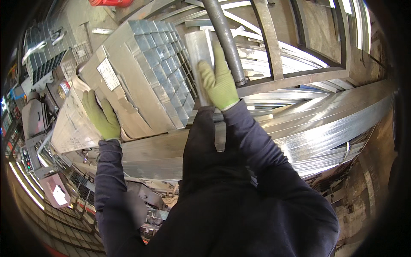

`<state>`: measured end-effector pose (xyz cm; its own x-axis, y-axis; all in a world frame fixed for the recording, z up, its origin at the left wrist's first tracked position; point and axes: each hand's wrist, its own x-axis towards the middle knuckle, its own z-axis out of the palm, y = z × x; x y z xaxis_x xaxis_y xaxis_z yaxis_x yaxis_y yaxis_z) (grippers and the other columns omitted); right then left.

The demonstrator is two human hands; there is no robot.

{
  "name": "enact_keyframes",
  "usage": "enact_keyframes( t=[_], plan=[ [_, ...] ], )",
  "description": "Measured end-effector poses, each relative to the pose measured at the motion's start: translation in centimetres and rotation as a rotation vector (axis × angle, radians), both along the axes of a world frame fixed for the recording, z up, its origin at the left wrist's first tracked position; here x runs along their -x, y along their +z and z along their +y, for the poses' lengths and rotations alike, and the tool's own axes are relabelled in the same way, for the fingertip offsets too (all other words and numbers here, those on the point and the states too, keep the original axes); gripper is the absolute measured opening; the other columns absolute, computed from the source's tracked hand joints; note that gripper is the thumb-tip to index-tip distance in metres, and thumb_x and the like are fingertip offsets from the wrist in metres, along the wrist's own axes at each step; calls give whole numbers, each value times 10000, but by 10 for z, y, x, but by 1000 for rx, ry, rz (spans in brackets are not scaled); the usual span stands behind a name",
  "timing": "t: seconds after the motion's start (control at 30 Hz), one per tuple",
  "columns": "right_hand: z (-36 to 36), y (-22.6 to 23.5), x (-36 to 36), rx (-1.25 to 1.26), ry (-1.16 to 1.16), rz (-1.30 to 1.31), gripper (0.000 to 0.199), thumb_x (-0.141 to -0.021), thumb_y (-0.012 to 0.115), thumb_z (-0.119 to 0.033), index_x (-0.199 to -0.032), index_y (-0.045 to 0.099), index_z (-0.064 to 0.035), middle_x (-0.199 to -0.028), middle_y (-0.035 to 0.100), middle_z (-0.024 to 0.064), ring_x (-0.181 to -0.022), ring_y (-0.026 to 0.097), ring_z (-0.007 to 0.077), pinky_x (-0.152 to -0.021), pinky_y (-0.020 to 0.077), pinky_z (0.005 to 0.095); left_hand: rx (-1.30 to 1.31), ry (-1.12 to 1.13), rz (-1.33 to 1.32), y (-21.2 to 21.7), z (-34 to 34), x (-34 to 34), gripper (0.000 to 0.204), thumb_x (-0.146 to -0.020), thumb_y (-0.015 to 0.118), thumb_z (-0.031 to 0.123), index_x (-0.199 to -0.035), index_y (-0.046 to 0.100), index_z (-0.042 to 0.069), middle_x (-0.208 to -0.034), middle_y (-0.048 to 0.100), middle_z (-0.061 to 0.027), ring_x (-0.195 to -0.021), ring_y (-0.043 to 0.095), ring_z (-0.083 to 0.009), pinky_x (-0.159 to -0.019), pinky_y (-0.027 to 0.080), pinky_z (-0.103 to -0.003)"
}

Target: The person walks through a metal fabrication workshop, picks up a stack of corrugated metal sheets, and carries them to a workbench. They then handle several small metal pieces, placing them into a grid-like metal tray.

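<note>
Both my hands wear green gloves. My right hand (219, 79) grips the end of a shiny galvanised rectangular steel tube (199, 49), just beside a dark round bar (224, 36). My left hand (102, 116) rests flat on a long bundle of metal profiles (72, 124) at the left. Between the hands lies a big stack of square steel tubes (160, 64), their open ends facing me, with a white label (108, 73) on a cardboard wrap.
Long galvanised steel strips and profiles (325, 128) run to the right under a rusty steel rack frame (274, 47). Machines and a control panel (26, 158) stand at the far left. A red object (109, 2) sits at the top edge.
</note>
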<state>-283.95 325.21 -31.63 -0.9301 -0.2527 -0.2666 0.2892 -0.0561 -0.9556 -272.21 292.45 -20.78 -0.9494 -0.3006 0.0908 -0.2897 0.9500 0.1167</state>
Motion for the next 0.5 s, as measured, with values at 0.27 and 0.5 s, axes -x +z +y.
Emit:
enact_keyframes(
  t=[0.27,0.5],
  plan=[
    [24,31,-13,-47,-16,-125,650,-1095,608,-187,-1632,327,45,-1431,610,330,-1297,647,355,-1106,507,381,20,-57,65,0,-2,-1,515,-1082,571,256,-1488,524,-57,-1536,501,-332,-1472,424,-506,-1249,290,-552],
    [5,69,-30,-160,232,68,708,-1091,639,-257,-1644,307,33,-1396,631,334,-1279,653,383,-1078,499,392,122,-40,151,-8,-9,-11,568,-1059,631,349,-1512,550,17,-1569,509,-292,-1439,460,-511,-1244,306,-569]
  ],
)
